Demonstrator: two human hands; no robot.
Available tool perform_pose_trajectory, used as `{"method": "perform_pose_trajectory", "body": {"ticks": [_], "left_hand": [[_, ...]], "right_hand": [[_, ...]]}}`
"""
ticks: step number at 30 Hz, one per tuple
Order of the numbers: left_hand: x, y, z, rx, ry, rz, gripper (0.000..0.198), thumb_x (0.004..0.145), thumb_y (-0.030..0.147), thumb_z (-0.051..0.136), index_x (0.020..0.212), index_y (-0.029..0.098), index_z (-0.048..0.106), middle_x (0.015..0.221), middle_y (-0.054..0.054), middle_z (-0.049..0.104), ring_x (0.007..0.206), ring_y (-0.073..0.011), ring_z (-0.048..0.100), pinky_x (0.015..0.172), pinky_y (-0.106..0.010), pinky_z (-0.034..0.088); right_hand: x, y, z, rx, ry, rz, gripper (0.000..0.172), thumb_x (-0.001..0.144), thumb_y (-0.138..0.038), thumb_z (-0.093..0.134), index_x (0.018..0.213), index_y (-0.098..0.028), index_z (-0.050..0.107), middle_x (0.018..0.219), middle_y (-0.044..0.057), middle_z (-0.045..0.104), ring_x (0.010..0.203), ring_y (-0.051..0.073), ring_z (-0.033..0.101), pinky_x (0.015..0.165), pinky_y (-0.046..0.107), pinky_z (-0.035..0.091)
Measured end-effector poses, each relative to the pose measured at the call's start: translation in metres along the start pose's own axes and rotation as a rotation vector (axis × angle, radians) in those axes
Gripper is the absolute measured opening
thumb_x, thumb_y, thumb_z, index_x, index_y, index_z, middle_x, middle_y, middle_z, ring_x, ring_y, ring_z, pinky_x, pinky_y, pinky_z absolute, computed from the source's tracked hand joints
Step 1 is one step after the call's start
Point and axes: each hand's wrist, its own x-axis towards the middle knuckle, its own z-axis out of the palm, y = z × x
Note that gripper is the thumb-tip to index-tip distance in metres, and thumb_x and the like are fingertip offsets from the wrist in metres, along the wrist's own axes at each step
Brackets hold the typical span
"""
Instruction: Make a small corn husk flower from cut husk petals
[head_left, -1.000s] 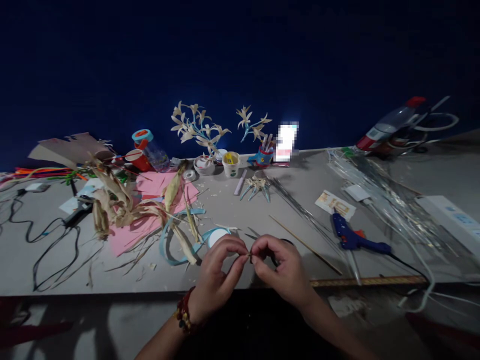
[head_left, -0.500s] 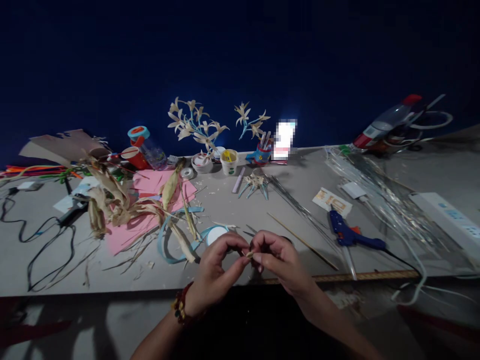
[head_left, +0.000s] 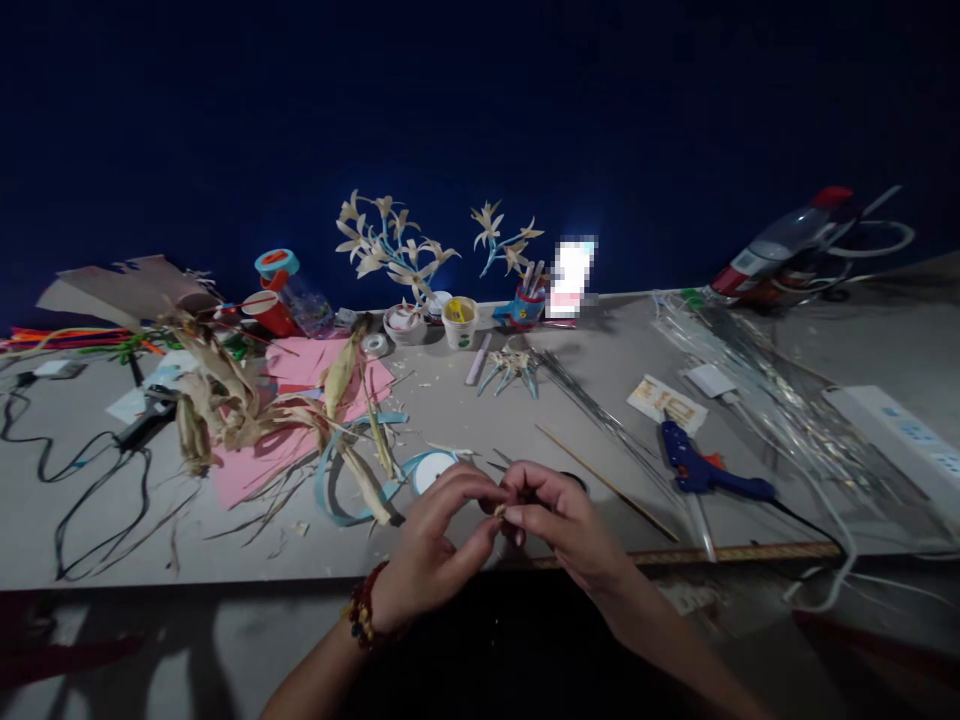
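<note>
My left hand [head_left: 435, 540] and my right hand [head_left: 559, 520] meet over the front edge of the grey table [head_left: 465, 420]. Both are closed in a pinch on one small pale scrap of dried husk [head_left: 499, 511] held between the fingertips. A bead bracelet [head_left: 361, 612] circles my left wrist. Just behind my left hand lies a white roll of blue ribbon [head_left: 431, 468] with its loose blue strip [head_left: 337, 480] curling to the left. Dark scissors [head_left: 570, 482] lie partly hidden behind my right hand.
Dried corn husks [head_left: 232, 400] lie on pink paper [head_left: 300, 420] at left, with black cables [head_left: 90, 480] further left. A blue glue gun [head_left: 705, 470], thin wires [head_left: 592, 410], a wooden stick [head_left: 600, 480] and a ruler [head_left: 735, 552] lie at right. Husk flowers [head_left: 390, 245] and small cups [head_left: 460, 322] stand at the back.
My hands stay together on the scrap, fingers shifting slightly as they work it; my right fingers have curled closer over my left thumb. The view has drifted a little.
</note>
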Motion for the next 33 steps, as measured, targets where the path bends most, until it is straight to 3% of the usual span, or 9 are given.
{"method": "perform_pose_trajectory", "body": {"ticks": [7,13,17,22,27,33], "left_hand": [[0.001,-0.001,-0.002,-0.053,-0.034,-0.103,0.019,0.088,0.01,0.058,0.105,0.02,0.062,0.092,-0.006,0.063,0.087,-0.0197,0.06,0.08,-0.033,0.049],[0.002,0.0,-0.001,0.038,-0.027,-0.052,0.025,0.085,0.005,0.057,0.104,0.021,0.06,0.091,-0.005,0.063,0.085,-0.0187,0.059,0.078,-0.032,0.049],[0.002,0.0,0.0,0.053,-0.01,-0.049,0.026,0.084,0.004,0.057,0.104,0.021,0.06,0.091,-0.005,0.062,0.086,-0.0188,0.059,0.079,-0.032,0.048],[0.0,-0.002,0.002,0.002,0.0,-0.092,0.024,0.086,0.005,0.056,0.103,0.021,0.059,0.092,-0.005,0.062,0.087,-0.0192,0.059,0.079,-0.033,0.048],[-0.001,-0.004,0.001,-0.046,0.04,-0.099,0.018,0.09,0.009,0.055,0.103,0.02,0.059,0.091,-0.006,0.061,0.087,-0.0192,0.059,0.079,-0.034,0.049],[-0.003,-0.003,0.002,-0.138,0.029,-0.148,0.012,0.094,0.015,0.057,0.105,0.02,0.06,0.094,-0.006,0.059,0.084,-0.0173,0.058,0.073,-0.03,0.051]], "right_hand": [[0.0,-0.008,-0.001,-0.071,-0.061,-0.011,0.017,0.074,-0.026,0.072,0.072,-0.019,0.056,0.076,-0.001,0.062,0.063,0.011,0.052,0.058,0.022,0.047],[0.001,-0.006,0.003,-0.037,0.041,-0.07,0.02,0.071,-0.022,0.073,0.069,-0.021,0.053,0.076,-0.001,0.06,0.067,0.013,0.054,0.058,0.023,0.047],[0.002,-0.004,0.002,-0.011,0.075,-0.025,0.015,0.07,-0.02,0.071,0.073,-0.02,0.057,0.072,-0.003,0.057,0.061,0.011,0.051,0.056,0.022,0.045],[0.001,-0.009,-0.003,-0.162,-0.017,-0.046,0.01,0.072,-0.019,0.063,0.081,-0.02,0.059,0.069,-0.004,0.055,0.061,0.012,0.047,0.058,0.022,0.042],[-0.002,-0.014,-0.004,-0.434,0.006,-0.175,0.003,0.079,-0.019,0.061,0.078,-0.02,0.058,0.071,-0.003,0.055,0.066,0.013,0.05,0.059,0.023,0.039],[-0.004,-0.012,-0.003,-0.451,0.009,-0.181,0.011,0.086,-0.028,0.064,0.08,-0.02,0.06,0.073,-0.002,0.058,0.067,0.013,0.052,0.061,0.023,0.042]]}}
